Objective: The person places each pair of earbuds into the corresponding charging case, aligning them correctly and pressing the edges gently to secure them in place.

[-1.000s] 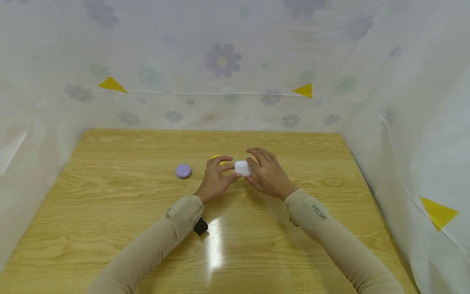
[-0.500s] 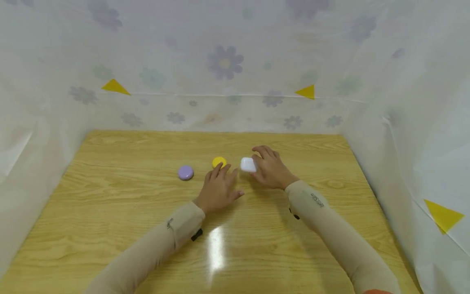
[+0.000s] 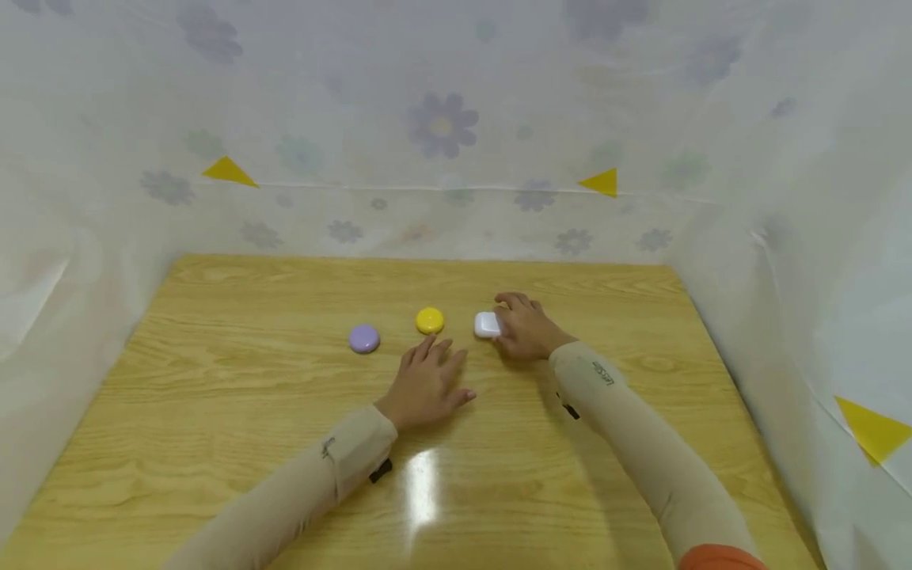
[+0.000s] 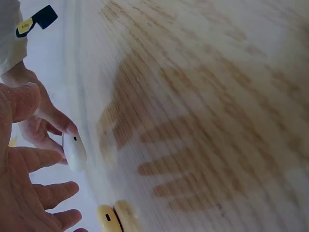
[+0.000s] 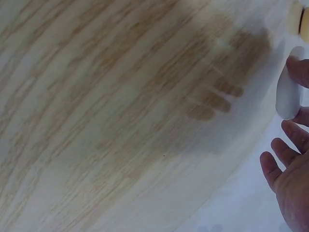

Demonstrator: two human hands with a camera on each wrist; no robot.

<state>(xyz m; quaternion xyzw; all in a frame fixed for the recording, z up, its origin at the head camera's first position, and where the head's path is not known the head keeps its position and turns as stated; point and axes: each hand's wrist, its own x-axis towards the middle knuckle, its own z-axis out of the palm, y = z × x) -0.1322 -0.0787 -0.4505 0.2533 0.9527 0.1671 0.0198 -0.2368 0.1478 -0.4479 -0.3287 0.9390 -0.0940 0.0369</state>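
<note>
My right hand (image 3: 529, 328) pinches a small white rounded case (image 3: 486, 324) between thumb and fingers, at the middle of the table. In the left wrist view a small dark slot shows in the narrow edge of the white case (image 4: 75, 153). My left hand (image 3: 423, 388) hovers over the table with its fingers spread and nothing in them. Just beyond its fingertips lies a round, glossy yellow case (image 3: 430, 321); the left wrist view shows a dark slot in the side of this yellow case (image 4: 108, 220). Left of it lies a similar round purple piece (image 3: 364, 339).
The wood-grain table (image 3: 214, 396) has a bright light reflection near its front. A whitish flowered sheet (image 3: 442, 214) hangs behind it and at both sides, with yellow triangles on a thin line. Each wrist wears a dark strap piece.
My left hand has let go of the white case and drawn back toward me, uncovering the yellow case. My right hand keeps its hold and has shifted slightly right.
</note>
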